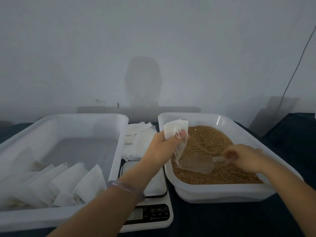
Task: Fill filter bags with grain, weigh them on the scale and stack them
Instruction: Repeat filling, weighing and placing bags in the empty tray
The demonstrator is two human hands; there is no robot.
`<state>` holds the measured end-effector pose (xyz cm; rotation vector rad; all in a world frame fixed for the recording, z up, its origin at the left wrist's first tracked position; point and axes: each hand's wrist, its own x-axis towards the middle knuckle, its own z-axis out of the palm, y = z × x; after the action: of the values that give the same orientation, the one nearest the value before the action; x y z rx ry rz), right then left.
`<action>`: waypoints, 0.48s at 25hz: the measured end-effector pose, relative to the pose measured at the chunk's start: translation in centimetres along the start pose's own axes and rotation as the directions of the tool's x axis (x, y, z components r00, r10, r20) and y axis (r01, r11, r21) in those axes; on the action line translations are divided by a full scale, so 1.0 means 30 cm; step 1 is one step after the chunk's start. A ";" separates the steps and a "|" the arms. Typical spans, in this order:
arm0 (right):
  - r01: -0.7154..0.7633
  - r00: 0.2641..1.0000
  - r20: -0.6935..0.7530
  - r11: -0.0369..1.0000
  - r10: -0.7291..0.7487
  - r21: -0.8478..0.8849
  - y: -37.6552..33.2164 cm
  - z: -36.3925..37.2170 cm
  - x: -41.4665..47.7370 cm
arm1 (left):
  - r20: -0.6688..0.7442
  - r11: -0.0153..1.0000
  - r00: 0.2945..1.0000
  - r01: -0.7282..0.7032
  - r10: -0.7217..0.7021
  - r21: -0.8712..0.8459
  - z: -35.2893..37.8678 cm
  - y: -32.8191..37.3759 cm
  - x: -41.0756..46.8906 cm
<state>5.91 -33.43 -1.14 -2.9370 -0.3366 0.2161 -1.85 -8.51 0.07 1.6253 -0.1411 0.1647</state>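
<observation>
My left grip [164, 142] pinches the white paper filter bag [176, 127], right grip [244, 157] holds the clear plastic scoop [196, 164] in brown grain [210, 139]. I fear a sagging mouth spills it

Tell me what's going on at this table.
A person is filling filter bags with grain. The left hand pinches a white filter bag above the right tub, while the right hand grips the clear scoop lying in the grain. A row of bags leans in the left tub. The spare bags are piled behind the scale, which sits between the tubs.
</observation>
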 end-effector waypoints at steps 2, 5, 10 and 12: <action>0.013 1.000 0.003 0.999 -0.013 -0.030 -0.040 -0.011 -0.001 | 0.100 1.000 0.995 -0.026 0.026 0.002 -0.067 0.035 -0.012; 0.282 0.959 -0.150 0.852 -0.240 0.441 -0.201 -0.075 -0.046 | 0.302 0.993 0.946 -0.117 0.116 -0.016 -0.150 0.083 -0.012; 0.379 0.800 -0.138 0.314 -0.584 0.870 -0.495 -0.072 -0.094 | 0.483 0.994 0.869 -0.078 0.106 -0.077 -0.244 0.085 -0.003; 0.371 0.815 -0.147 0.310 -0.560 0.875 -0.554 -0.041 -0.080 | 0.482 0.998 0.874 -0.054 0.064 -0.034 -0.292 0.071 -0.009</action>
<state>0.31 -18.26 3.52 -1.6529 -0.8108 0.4237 -2.69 0.10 2.62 1.6156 -0.5770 -0.2034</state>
